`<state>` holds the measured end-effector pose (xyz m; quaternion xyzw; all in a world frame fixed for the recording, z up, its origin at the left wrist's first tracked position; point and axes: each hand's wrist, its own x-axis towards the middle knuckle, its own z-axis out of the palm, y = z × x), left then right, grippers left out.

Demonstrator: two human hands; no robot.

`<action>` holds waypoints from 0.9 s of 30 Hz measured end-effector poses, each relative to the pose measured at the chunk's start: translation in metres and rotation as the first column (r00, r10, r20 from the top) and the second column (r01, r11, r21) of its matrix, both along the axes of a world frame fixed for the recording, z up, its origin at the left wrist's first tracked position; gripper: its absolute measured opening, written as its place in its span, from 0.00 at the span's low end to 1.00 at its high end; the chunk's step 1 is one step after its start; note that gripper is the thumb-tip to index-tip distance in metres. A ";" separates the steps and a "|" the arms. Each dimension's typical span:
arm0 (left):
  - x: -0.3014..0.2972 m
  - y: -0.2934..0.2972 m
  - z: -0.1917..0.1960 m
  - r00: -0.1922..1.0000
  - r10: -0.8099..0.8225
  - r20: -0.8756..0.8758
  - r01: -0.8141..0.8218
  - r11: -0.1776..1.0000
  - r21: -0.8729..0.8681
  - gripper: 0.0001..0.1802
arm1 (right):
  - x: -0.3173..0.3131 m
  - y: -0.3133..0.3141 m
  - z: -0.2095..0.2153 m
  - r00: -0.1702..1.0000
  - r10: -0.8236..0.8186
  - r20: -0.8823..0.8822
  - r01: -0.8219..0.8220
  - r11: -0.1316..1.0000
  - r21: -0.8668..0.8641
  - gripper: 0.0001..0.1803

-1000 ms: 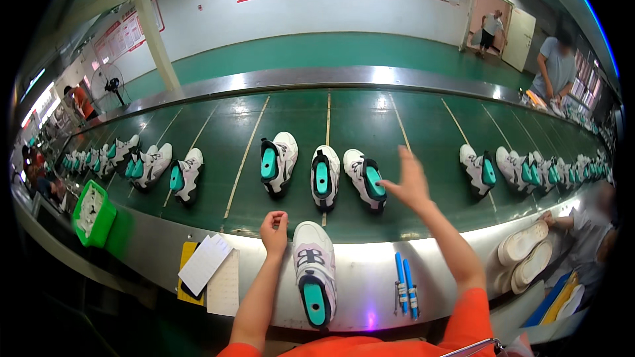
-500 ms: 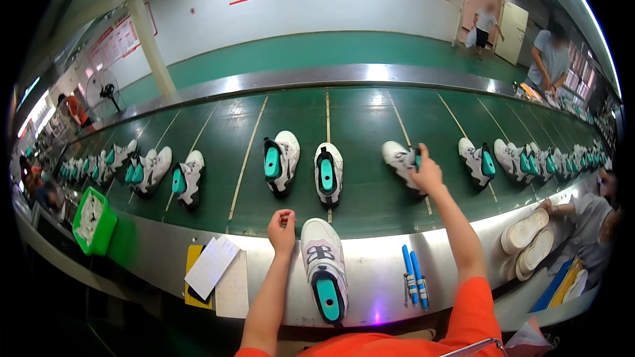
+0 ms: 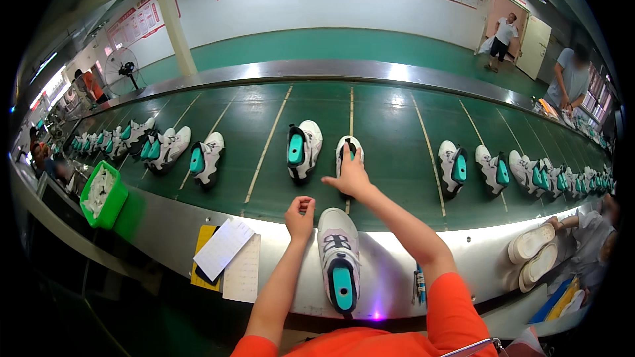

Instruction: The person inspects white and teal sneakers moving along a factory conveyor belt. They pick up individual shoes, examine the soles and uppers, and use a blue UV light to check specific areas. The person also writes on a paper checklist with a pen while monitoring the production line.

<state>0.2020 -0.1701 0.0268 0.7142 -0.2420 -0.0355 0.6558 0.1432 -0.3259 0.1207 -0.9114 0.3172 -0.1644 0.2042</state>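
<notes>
On the green belt (image 3: 390,152), a white shoe (image 3: 348,139) is partly covered by the right hand (image 3: 352,176), its fingers spread; the left hand (image 3: 301,217) is curled closed; light, pliable handling is suggested, best gripped around the heel collar.

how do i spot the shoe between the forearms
From the green belt, come nearer to the metal ledge. There, between the person's forearms, sits a white-and-lilac shoe with a teal insert. Unlike the similar shoes nearby, it sits off the belt.
</notes>
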 end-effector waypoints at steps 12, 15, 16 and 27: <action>-0.002 0.009 0.009 1.000 -0.004 0.013 0.003 0.998 0.060 0.06 | -0.042 -0.059 -0.033 0.965 -0.206 0.160 0.223 0.970 -0.097 0.35; -0.004 0.008 0.006 1.000 0.000 0.000 0.001 0.997 0.075 0.07 | -0.083 -0.084 -0.031 0.959 -0.266 0.093 0.278 0.948 -0.158 0.46; -0.005 0.007 0.007 1.000 0.004 0.000 -0.004 0.996 0.092 0.07 | -0.094 -0.095 -0.034 0.941 -0.328 0.087 0.339 0.919 -0.201 0.48; -0.009 0.012 0.010 0.999 0.038 0.019 -0.040 0.994 0.102 0.09 | -0.130 -0.043 -0.007 0.976 -0.219 -0.001 0.198 0.885 -0.421 0.53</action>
